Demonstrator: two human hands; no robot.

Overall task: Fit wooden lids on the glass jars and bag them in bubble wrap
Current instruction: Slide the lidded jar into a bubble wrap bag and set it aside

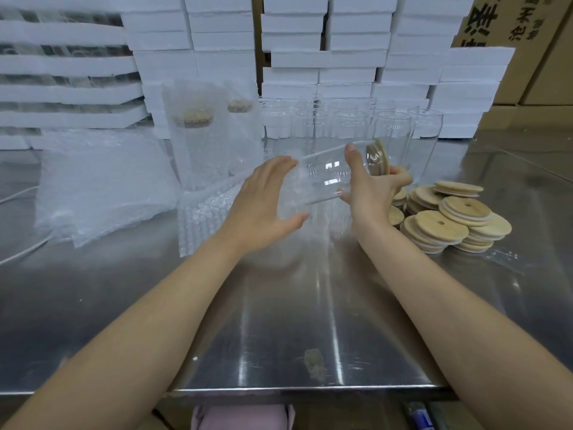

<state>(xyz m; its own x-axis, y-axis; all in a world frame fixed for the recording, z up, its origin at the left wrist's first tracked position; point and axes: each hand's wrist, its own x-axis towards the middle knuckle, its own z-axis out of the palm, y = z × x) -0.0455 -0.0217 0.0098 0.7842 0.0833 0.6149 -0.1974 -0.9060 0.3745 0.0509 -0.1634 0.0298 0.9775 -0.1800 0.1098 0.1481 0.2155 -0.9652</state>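
Note:
A clear glass jar (325,176) with a wooden lid (376,156) on its right end lies tilted on its side above the steel table (279,321). My right hand (369,187) grips it near the lidded end, thumb on top. Spread at the jar's base end, my left hand (263,206) has its fingers round the mouth of a bubble wrap bag (297,193), which blurs there. A pile of wooden lids (446,217) lies to the right. Several bare jars (350,124) stand behind. Two bagged, lidded jars (198,135) stand at the back left.
A stack of flat bubble wrap bags (102,187) lies on the left, with one more bag (201,212) flat beside my left hand. White foam boxes (310,57) are stacked along the back, and cardboard cartons (527,32) stand at the far right.

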